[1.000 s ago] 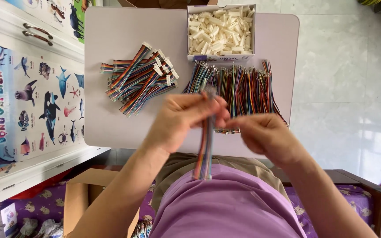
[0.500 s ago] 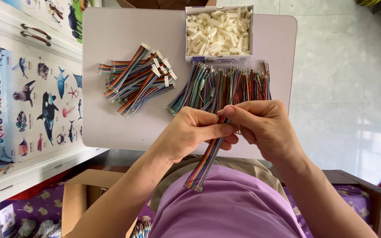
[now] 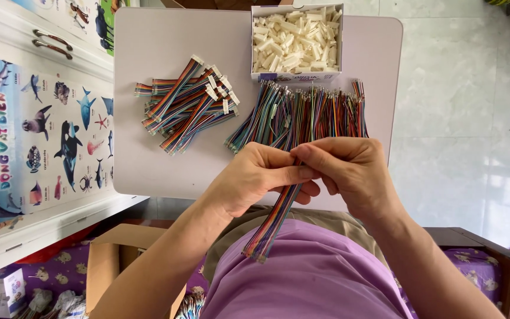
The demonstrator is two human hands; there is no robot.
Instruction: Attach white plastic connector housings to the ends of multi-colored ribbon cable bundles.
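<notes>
I see a pale tiled floor [image 3: 467, 118] on the right and a white cabinet door [image 3: 36, 136] with a sea-animal poster on the left, and between them the light worktop [image 3: 149, 171] carrying a loose fan of multicoloured wires [image 3: 320, 112], a heap of finished ribbon cables [image 3: 187, 103] with white plugs, and a cardboard box of small white connectors [image 3: 296, 41]. Below the worktop edge, over my lap, my left hand [image 3: 255, 177] and right hand [image 3: 355, 171] both pinch the top end of one rainbow ribbon cable [image 3: 275, 218], which hangs down loose. I judge it light, limp and a little slippery, best gripped flat near the end being fitted
</notes>
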